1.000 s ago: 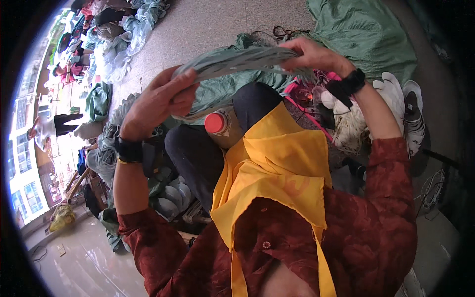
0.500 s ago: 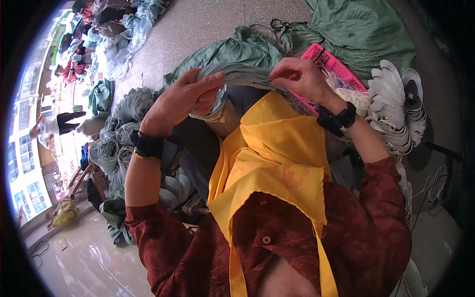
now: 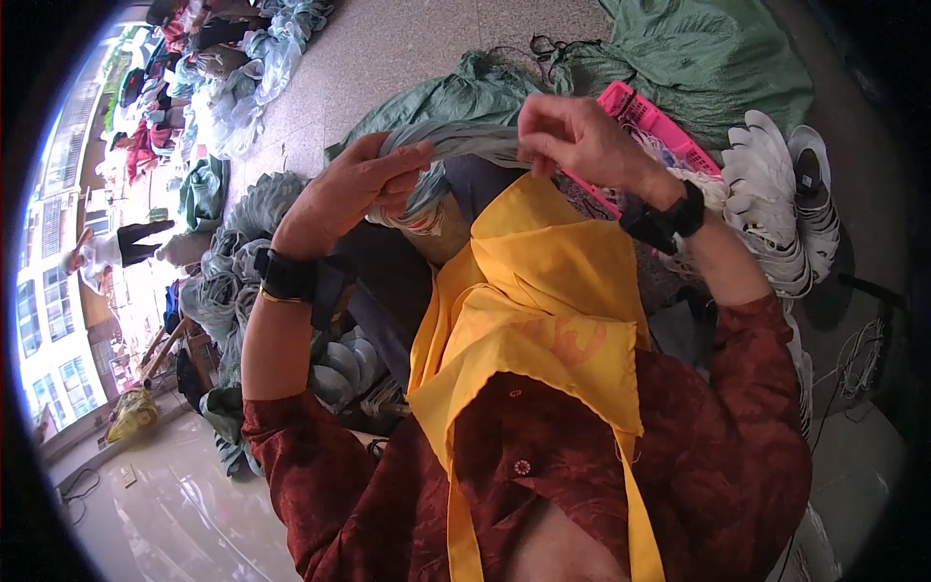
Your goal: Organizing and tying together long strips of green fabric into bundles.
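Holding, left hand [image 3: 349, 194]: thumb and fingers closed around grey bundle [image 3: 470, 143].
Right hand [image 3: 582, 145]: fingers curled at its right end; cannot tell whether pinching.
Bundle: between hands, beyond yellow apron [image 3: 548, 257]; firm left grip should limit tangling.

The bundle of thin, pale grey-green strips [image 3: 470, 144] is at the upper centre of the frame, its loose strands running side by side in a shallow arch; at its left end, part of it drops toward the frame's middle.
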Tool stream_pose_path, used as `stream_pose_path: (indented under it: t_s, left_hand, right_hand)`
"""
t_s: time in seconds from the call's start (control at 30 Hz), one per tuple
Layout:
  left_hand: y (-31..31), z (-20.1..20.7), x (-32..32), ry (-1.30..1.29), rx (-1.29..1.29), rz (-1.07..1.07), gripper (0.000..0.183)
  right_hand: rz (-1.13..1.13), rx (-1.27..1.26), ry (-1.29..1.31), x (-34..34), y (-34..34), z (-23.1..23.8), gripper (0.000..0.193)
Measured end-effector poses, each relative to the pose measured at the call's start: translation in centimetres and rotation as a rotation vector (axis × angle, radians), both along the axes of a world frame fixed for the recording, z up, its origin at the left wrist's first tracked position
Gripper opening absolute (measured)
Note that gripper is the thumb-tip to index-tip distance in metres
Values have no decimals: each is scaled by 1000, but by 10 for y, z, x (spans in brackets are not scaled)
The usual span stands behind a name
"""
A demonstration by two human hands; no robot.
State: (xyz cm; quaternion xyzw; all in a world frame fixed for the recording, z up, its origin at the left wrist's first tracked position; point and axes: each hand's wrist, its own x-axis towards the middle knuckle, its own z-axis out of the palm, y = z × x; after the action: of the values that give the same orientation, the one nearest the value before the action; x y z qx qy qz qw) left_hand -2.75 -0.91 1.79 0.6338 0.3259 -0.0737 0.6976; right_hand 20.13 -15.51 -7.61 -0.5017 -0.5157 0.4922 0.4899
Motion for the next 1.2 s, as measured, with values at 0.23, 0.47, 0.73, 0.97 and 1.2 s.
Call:
stream_pose_path:
  t_s: [0.23,0.47,0.73,0.97,1.2]
  left_hand:
    - [-3,7,6,79,147,7,27]
    - [-4,8,7,78,135,-26,28]
    - [-6,6,3,76,96,-62,32]
    - [-12,11,-1,63,199,-162,28]
    - [-11,3,-6,58,177,-178,22]
  right_hand:
    - [-71,527,-649,41,18,16,9]
    - [-107,544,-728,55,19,46,11]
    - [-368,469,-478,69,27,28,14]
    - [-467,458,-317,94,33,18,15]
    - [-576,463,-124,105,45,11,16]
